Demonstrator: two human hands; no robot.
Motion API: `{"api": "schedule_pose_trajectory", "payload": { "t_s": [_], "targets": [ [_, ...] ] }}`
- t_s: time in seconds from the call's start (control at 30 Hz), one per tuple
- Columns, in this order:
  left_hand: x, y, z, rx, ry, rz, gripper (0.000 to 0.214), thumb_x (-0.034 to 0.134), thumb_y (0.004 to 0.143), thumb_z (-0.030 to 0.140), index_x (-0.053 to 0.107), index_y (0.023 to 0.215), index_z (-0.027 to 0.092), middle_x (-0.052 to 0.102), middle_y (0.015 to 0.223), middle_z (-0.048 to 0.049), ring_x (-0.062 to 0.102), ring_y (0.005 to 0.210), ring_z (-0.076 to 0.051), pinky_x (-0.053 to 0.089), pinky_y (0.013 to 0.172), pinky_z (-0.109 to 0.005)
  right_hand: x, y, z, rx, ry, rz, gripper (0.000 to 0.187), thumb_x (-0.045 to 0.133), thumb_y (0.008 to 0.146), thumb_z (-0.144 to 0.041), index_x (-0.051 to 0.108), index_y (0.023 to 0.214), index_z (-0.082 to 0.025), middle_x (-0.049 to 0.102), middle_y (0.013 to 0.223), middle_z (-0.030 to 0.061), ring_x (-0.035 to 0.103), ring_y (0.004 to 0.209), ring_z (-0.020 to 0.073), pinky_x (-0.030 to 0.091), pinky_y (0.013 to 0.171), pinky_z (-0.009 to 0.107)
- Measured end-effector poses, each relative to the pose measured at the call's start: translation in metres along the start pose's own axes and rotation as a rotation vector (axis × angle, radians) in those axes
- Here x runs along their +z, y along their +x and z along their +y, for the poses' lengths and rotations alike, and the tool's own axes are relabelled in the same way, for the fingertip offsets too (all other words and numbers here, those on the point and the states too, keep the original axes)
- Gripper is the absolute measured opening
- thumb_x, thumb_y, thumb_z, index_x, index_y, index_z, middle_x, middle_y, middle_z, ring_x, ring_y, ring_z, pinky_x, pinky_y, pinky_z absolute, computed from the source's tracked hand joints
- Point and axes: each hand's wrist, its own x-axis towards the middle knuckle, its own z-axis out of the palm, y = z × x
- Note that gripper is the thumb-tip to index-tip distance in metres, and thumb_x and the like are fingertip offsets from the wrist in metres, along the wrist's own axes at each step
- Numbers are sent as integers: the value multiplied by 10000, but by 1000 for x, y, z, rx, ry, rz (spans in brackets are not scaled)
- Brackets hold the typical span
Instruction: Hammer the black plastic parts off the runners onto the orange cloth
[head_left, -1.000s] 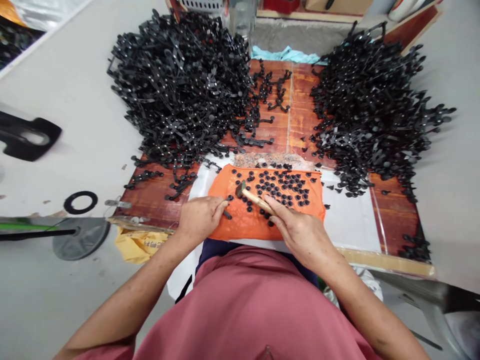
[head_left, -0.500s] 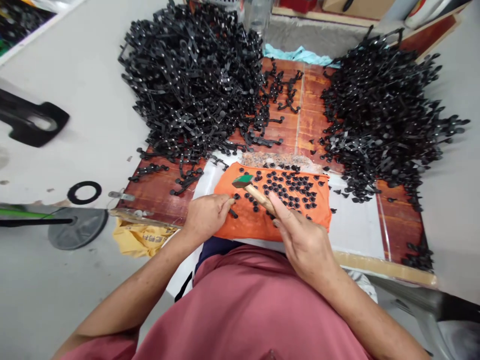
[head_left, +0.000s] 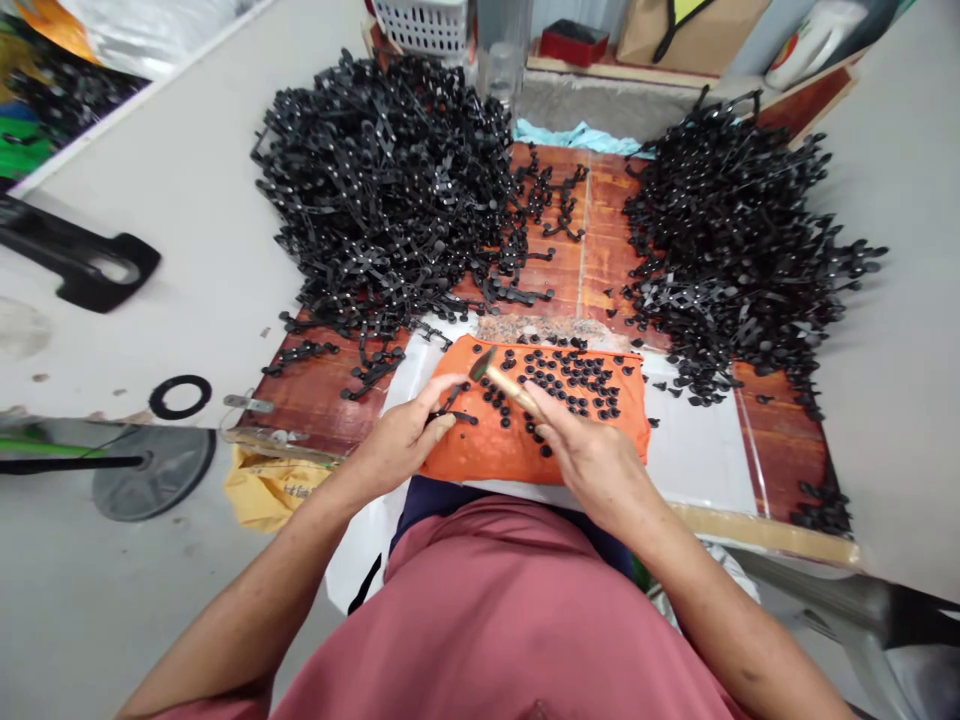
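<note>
My right hand (head_left: 607, 465) grips the wooden handle of a hammer (head_left: 517, 391); the dark head is over the left part of an orange cloth (head_left: 480, 455). Small round black pieces (head_left: 551, 383) stand in loose rows on that cloth. At the cloth's left edge is my left hand (head_left: 405, 430), thumb and fingertips around a thin black strip (head_left: 454, 397) with knobbed ends. A second black strip (head_left: 459, 418) lies by the thumb; whether it is held too is unclear.
A large heap of black strips (head_left: 390, 190) rises at the back left, and another black heap (head_left: 727, 230) at the right. A white sheet (head_left: 705, 440) lies under the cloth. Behind are a white basket (head_left: 424, 25) and a red box (head_left: 574, 43). A black ring (head_left: 180, 397) lies left.
My left hand has drawn back slightly left, its thumb and fingers parting around the strip. The hammer head has turned. The whole view has shifted a little.
</note>
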Motion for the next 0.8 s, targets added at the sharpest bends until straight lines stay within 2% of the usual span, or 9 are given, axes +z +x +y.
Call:
{"api": "schedule_pose_trajectory", "payload": {
  "t_s": [0.07, 0.13, 0.27, 0.37, 0.47, 0.6, 0.8],
  "targets": [
    [-5, 1, -1, 24, -73, 11, 423, 403, 1016, 383, 583, 1372, 244, 750, 1050, -30, 650, 661, -159, 495, 703, -271, -6, -7, 10, 41, 107, 102, 549, 412, 1069, -282, 394, 1617, -310, 790, 897, 19, 715, 660, 159, 551, 654, 238],
    [-8, 7, -1, 7, -52, 80, 360, 405, 1013, 381, 671, 1204, 231, 761, 1033, -30, 651, 649, -149, 501, 712, -261, -10, -16, 21, 86, 147, 162, 543, 411, 1069, -308, 409, 1612, -292, 792, 894, 21, 708, 625, 156, 558, 637, 241],
    [-4, 30, -1, -33, 245, 203, 322, 409, 1025, 378, 689, 1042, 221, 780, 988, -62, 712, 879, -210, 472, 774, -266, -11, -37, 42, 145, 142, 182, 529, 425, 1064, -338, 448, 1591, -294, 813, 1017, 45, 736, 644, 168, 578, 629, 253],
    [3, 47, 2, -89, 424, 189, 368, 375, 1054, 420, 689, 1075, 229, 786, 963, -74, 721, 873, -229, 439, 720, -277, -7, -49, 51, 167, 137, 177, 517, 424, 1063, -318, 470, 1577, -297, 817, 1065, 54, 786, 778, 205, 601, 687, 269],
    [8, 57, 9, -108, 508, 160, 390, 362, 1066, 440, 689, 1109, 232, 790, 950, -75, 727, 862, -232, 415, 698, -282, -4, -55, 54, 177, 125, 157, 527, 428, 1053, -287, 468, 1578, -311, 825, 1035, 43, 798, 817, 223, 613, 712, 280],
    [9, 62, 16, -139, 561, 108, 399, 362, 1068, 443, 693, 1140, 234, 793, 970, -81, 737, 884, -244, 405, 688, -290, -2, -58, 57, 172, 112, 155, 544, 443, 1040, -264, 461, 1578, -343, 827, 1033, 28, 802, 829, 235, 625, 726, 299],
    [10, 64, 13, -138, 589, 91, 414, 347, 1072, 452, 691, 1157, 237, 797, 1002, -82, 742, 915, -249, 416, 704, -294, 1, -56, 59, 187, 130, 146, 528, 439, 1057, -280, 460, 1582, -317, 826, 1028, 40, 804, 851, 229, 623, 765, 293]
  ]
}}
